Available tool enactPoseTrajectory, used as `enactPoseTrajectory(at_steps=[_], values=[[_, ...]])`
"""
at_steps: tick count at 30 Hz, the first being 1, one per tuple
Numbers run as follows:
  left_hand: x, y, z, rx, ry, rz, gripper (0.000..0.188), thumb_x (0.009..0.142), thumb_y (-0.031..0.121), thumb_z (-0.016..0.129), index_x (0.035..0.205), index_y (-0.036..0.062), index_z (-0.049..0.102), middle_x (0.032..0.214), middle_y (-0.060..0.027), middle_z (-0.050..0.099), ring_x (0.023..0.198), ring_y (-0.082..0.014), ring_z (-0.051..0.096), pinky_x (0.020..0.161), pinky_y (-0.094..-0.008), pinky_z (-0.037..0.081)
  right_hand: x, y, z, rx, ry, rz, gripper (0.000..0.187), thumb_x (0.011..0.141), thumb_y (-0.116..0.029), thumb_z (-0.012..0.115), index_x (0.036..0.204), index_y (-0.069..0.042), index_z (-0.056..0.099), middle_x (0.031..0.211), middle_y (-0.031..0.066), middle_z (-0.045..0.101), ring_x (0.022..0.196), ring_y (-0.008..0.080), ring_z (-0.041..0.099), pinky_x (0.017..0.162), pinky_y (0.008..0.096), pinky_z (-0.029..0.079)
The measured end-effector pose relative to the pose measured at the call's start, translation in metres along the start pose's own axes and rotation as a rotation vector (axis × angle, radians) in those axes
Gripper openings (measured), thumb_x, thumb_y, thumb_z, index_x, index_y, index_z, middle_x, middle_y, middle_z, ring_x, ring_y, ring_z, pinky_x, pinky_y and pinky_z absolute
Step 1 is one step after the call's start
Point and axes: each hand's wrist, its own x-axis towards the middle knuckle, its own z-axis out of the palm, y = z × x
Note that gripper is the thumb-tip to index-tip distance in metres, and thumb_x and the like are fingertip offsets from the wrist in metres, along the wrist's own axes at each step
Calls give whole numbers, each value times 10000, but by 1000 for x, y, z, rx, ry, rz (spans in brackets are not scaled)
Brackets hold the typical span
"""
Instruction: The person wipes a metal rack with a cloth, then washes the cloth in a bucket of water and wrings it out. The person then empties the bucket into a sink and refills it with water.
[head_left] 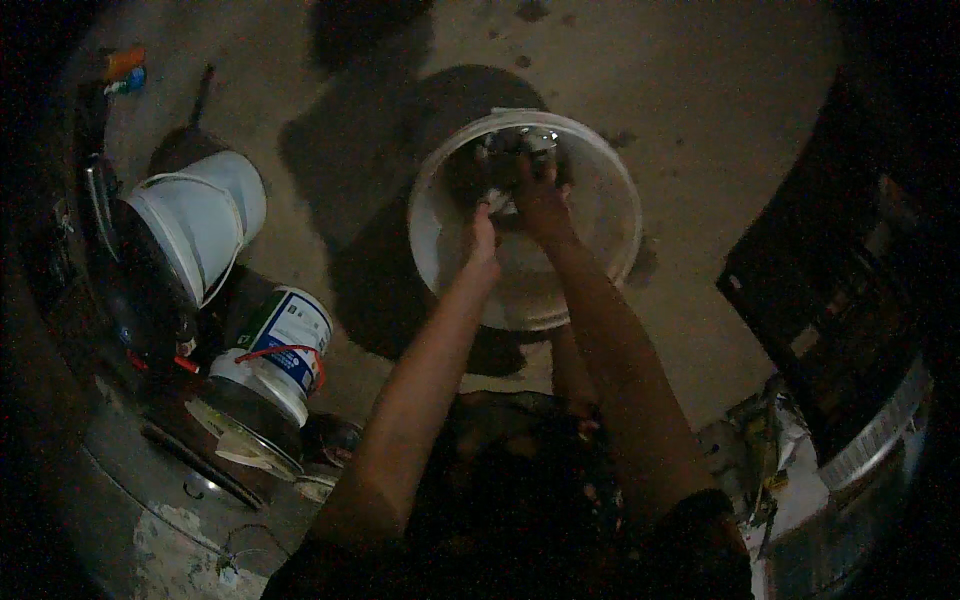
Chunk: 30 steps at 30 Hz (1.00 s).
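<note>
Head view showed me, at far left, a white bucket [205,222] lying on its side, its mouth turned away so I could not see inside. Just below it, a paint can [272,362] with a blue-and-white label lay tipped, its open mouth dark. At centre, a white tub [600,215] stood on the concrete floor [720,110], both arms reaching into it. My left hand [483,240] had its fingers curled against a dark, shiny object [515,150] at the tub's far side; my right hand [540,195] gripped it from above. How tightly, I could not tell.
</note>
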Motion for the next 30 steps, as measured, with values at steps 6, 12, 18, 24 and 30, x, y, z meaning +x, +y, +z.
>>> enactPoseTrajectory(at_steps=[6, 12, 18, 24, 30], values=[[93, -33, -39, -54, -152, 98, 643, 870, 583, 335, 1329, 133, 356, 1340, -72, 385, 1207, -271, 356, 975, -482, 295, -10, 22, 96, 69, -39, -70, 640, 707, -216, 664, 1273, -82, 398, 1263, 167, 407, 1124, 348, 417, 874, 495, 389], [38, -13, -44, -151, -229, 74, 671, 834, 597, 418, 1258, 77, 433, 1199, -123, 502, 1012, -268, 515, 838, -395, 439, -63, -47, -41, 1106, -198, 77, 404, 705, -138, 659, 1073, -11, 551, 1119, 168, 491, 974, 330, 502, 781, 357, 423], [-77, 29, -10, -291, -531, -123, 558, 865, 505, 432, 1207, 66, 469, 1086, -114, 558, 921, -246, 560, 769, -360, 479, -102, -93, -161, 1030, 432, -175, 248, 742, -205, 645, 880, -14, 569, 923, 142, 525, 838, 290, 529, 701, 377, 426], [-35, 42, 6, -414, -275, -68, 455, 894, 413, 442, 1200, 77, 469, 1038, -90, 571, 931, -222, 556, 806, -341, 467, -27, -50, -77, 842, 402, 100, 139, 787, -164, 559, 734, -40, 592, 774, 127, 565, 769, 262, 544, 633, 361, 418], [-14, 58, 13, 47, -294, 266, 371, 879, 340, 498, 1136, 73, 516, 1129, -70, 540, 1044, -232, 494, 856, -411, 423, 0, 30, 46, 193, -23, 152, 387, 784, -129, 545, 1168, -94, 507, 1180, 137, 488, 1051, 289, 508, 837, 412, 448]])
